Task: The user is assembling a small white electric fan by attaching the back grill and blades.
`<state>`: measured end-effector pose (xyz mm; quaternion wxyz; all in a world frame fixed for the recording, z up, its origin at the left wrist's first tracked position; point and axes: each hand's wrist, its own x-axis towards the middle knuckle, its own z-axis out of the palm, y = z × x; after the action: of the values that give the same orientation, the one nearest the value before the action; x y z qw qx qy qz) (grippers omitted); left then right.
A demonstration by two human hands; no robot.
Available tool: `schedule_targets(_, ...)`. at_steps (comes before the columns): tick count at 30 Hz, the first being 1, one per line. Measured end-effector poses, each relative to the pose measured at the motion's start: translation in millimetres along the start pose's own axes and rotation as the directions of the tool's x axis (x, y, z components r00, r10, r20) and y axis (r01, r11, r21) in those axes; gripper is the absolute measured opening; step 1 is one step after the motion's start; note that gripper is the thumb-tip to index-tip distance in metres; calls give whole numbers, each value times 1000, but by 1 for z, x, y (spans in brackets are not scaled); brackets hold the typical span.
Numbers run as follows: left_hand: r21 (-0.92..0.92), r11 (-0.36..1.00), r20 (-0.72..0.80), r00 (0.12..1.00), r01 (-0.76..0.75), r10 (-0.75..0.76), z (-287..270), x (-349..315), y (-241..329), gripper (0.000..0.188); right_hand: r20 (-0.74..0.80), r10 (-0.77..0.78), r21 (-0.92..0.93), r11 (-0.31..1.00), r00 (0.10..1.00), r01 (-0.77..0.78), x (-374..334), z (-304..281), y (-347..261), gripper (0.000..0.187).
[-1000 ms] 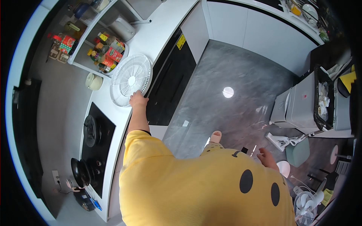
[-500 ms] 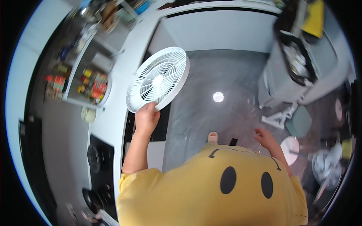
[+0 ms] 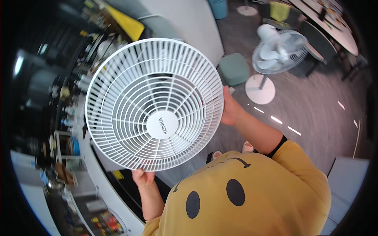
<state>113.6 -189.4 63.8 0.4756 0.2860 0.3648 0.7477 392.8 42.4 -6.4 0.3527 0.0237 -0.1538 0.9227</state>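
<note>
A large round white fan grille (image 3: 162,124) is held up in front of me, its bowl of thin ribs and round centre cap facing me. My left hand (image 3: 143,177) grips its lower rim, the thumb and fingertips showing at the edge. On the right side of the rim is my right hand (image 3: 231,108), wrapped round it with most of its fingers hidden behind the grille. Beyond my right hand stands a white pedestal fan (image 3: 280,55) on a round base, its blades inside a cage.
A green-grey stool (image 3: 234,69) stands close behind the grille, by a pale bin. To my left runs a white counter (image 3: 103,185) with bottles and a rack. Chairs and a white table (image 3: 341,34) are at the far right. A white cabinet (image 3: 344,188) stands at the right edge.
I have turned to the right, so the stool and pedestal fan now lie ahead. The grille has come closer and faces me, and my right hand has taken hold of its rim.
</note>
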Motion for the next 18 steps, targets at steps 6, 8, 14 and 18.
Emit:
schedule_targets(6, 247, 782, 203, 758, 573, -620, -46, 77, -91, 68, -211, -536, -655, 698, 818, 288, -70, 52, -43, 29)
schedule_targets(8, 588, 576, -59, 740, 568, -670, -24, 105, -105, 72, -214, -618, -742, 606, 756, 285, -90, 75, -47, 20)
schedule_targets(14, 604, 478, 727, 687, -638, -2, 127, 151, -103, 63, -194, -703, -945, -52, 684, -322, -152, 100, -53, 30)
schedule_targets(18, 316, 341, 949, 304, -886, -89, 239, 122, -134, 63, -225, -733, -930, -35, 642, -366, -189, 99, -76, 34)
